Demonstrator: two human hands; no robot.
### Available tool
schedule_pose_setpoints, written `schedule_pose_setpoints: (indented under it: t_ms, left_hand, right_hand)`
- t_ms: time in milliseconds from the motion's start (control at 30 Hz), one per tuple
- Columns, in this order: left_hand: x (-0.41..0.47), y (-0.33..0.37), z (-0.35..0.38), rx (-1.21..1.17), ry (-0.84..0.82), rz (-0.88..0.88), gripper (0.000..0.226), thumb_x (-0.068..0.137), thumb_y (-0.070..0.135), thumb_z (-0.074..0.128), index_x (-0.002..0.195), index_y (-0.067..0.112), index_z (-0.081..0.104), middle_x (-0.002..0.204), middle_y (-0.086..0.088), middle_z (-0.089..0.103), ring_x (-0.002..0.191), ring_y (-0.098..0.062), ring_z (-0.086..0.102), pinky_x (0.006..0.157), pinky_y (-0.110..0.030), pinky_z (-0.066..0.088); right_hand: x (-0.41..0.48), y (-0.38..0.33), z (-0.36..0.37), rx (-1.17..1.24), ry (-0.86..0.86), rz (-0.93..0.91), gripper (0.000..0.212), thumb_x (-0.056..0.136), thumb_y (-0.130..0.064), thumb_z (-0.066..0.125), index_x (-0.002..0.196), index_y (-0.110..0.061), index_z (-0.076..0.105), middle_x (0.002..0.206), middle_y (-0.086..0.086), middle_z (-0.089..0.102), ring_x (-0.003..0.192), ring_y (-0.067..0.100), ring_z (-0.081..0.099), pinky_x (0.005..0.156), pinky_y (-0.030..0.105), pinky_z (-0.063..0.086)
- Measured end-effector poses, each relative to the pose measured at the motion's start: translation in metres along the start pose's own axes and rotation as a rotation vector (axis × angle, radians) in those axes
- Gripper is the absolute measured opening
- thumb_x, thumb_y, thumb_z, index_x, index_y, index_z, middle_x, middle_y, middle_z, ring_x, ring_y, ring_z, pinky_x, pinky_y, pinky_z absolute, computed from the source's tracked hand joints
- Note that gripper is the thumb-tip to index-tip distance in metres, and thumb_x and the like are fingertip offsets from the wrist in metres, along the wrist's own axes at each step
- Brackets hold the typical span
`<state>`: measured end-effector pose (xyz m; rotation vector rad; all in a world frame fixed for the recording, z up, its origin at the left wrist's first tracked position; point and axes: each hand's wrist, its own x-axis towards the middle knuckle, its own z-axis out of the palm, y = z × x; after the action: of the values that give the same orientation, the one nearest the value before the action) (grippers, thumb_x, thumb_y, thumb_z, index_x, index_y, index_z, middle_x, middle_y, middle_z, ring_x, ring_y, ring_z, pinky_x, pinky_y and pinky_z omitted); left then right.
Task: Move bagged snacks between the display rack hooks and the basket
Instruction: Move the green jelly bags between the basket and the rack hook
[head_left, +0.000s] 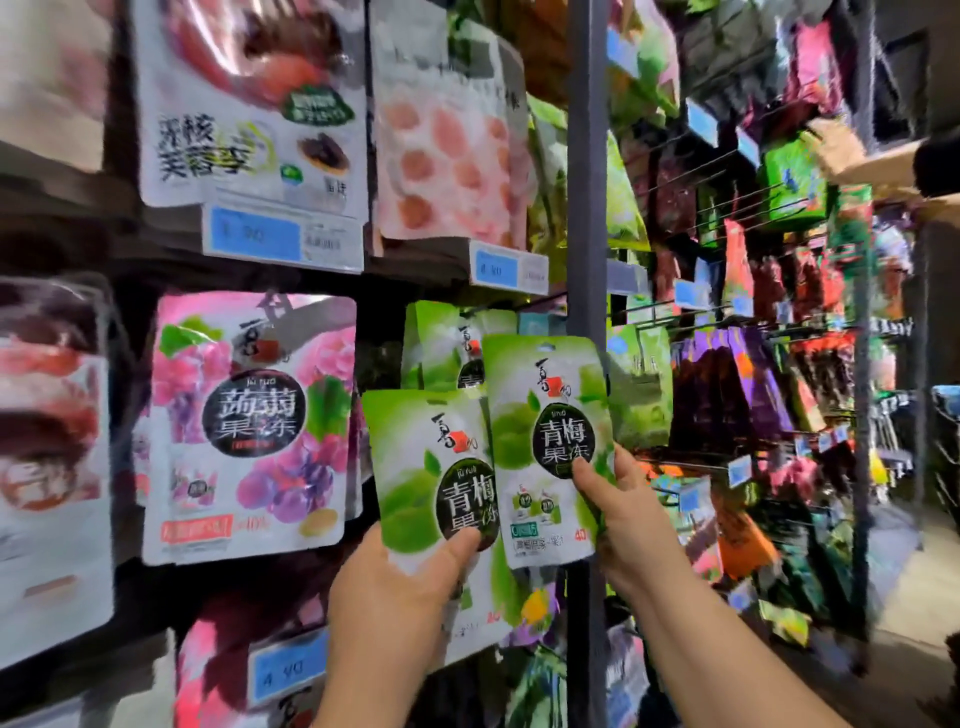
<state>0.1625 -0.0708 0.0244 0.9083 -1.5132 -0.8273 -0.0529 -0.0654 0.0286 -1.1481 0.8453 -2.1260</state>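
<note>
Left hand: my left hand (395, 587) grips the lower green bag (421, 467) at its bottom part, with the thumb curled onto the front. The other fingers are hidden behind the bag.
Right hand: my right hand (618, 514) pinches the upper green bag (540, 415) at its lower right side, with the thumb on the black label.
Held bags: both are upright, side by side, and their near edges meet.
Third green bag (436, 343): it hangs just behind them, partly covered.
Grape bag (249, 426): pink and purple, it hangs to the left, apart from my hands.
Grey post (586, 208): it stands upright behind the upper green bag.
Hook contact: I cannot tell.
</note>
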Motion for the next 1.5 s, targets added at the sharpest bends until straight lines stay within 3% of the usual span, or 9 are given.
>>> schedule_pose_setpoints:
  t_ms: [133,333,433,600,867,1000,1133,1300,1500]
  left_hand:
    - [-0.003,0.008,-0.007,0.013,0.066,-0.009,0.020,0.071,0.040,0.080,0.073,0.032,0.062,0.059,0.016,0.061,0.068,0.001,0.059,0.052,-0.013,0.034]
    - [0.002,0.010,-0.015,-0.001,0.153,-0.005,0.022,0.068,0.038,0.084,0.073,0.034,0.063,0.073,0.019,0.063,0.074,-0.001,0.056,0.061,-0.022,0.038]
    - [0.003,0.013,-0.020,0.044,0.147,0.031,0.027,0.071,0.038,0.083,0.073,0.039,0.056,0.073,0.022,0.056,0.069,0.003,0.049,0.062,-0.024,0.036]
    - [0.005,0.013,-0.027,0.034,0.199,0.026,0.039,0.067,0.038,0.086,0.092,0.031,0.056,0.080,0.018,0.051,0.084,-0.019,0.050,0.077,-0.028,0.033]
    - [0.003,0.000,-0.027,-0.095,0.144,0.074,0.041,0.065,0.025,0.089,0.078,0.045,0.055,0.057,0.039,0.058,0.074,0.011,0.050,0.063,-0.009,0.032]
    - [0.003,-0.011,-0.027,-0.114,0.158,0.063,0.033,0.064,0.023,0.089,0.072,0.040,0.062,0.059,0.040,0.059,0.075,0.004,0.058,0.063,-0.012,0.036]
    - [-0.001,-0.021,-0.030,-0.106,0.156,0.029,0.026,0.062,0.026,0.090,0.073,0.033,0.067,0.063,0.037,0.062,0.076,0.003,0.061,0.062,-0.014,0.037]
    - [-0.008,-0.024,-0.032,-0.095,0.141,0.019,0.023,0.064,0.031,0.088,0.078,0.030,0.069,0.064,0.026,0.068,0.074,0.001,0.063,0.060,-0.015,0.038]
    - [-0.007,-0.018,-0.029,-0.085,0.070,0.060,0.015,0.073,0.033,0.082,0.081,0.029,0.070,0.072,0.030,0.068,0.068,0.010,0.062,0.053,-0.007,0.037]
  right_hand:
    - [0.021,-0.003,0.015,0.033,-0.065,0.022,0.046,0.079,-0.013,0.067,0.123,-0.004,0.055,0.109,0.018,0.072,0.088,0.031,0.073,0.067,0.042,0.060]
    - [0.051,-0.004,0.036,-0.041,-0.091,0.022,0.034,0.092,-0.013,0.064,0.125,-0.008,0.056,0.114,0.018,0.071,0.099,0.040,0.069,0.084,0.058,0.056]
    - [0.058,-0.005,0.043,-0.053,-0.078,0.021,0.030,0.094,-0.012,0.063,0.123,-0.007,0.058,0.111,0.018,0.072,0.094,0.036,0.071,0.077,0.049,0.059]
    - [0.059,-0.007,0.048,-0.052,-0.067,0.036,0.020,0.094,-0.011,0.062,0.113,-0.006,0.061,0.103,0.017,0.073,0.084,0.031,0.072,0.067,0.042,0.059]
    - [0.069,-0.007,0.057,-0.123,-0.039,0.070,0.023,0.094,-0.014,0.063,0.115,-0.005,0.062,0.095,0.015,0.075,0.075,0.028,0.072,0.059,0.037,0.058]
    - [0.072,0.001,0.057,-0.239,-0.003,0.063,0.033,0.089,-0.027,0.071,0.116,-0.012,0.058,0.106,0.015,0.073,0.090,0.032,0.072,0.077,0.048,0.060]
    - [0.064,0.009,0.053,-0.461,0.098,0.013,0.055,0.060,-0.067,0.074,0.102,-0.040,0.052,0.118,0.003,0.066,0.104,0.025,0.067,0.094,0.049,0.054]
    - [0.054,0.000,0.053,-0.656,0.206,-0.145,0.047,0.084,-0.039,0.076,0.123,-0.029,0.051,0.108,-0.004,0.058,0.094,0.013,0.059,0.082,0.030,0.045]
    - [0.035,0.002,0.051,-0.749,0.155,-0.290,0.037,0.089,-0.029,0.071,0.122,-0.025,0.055,0.115,-0.009,0.053,0.108,0.009,0.053,0.092,0.029,0.042]
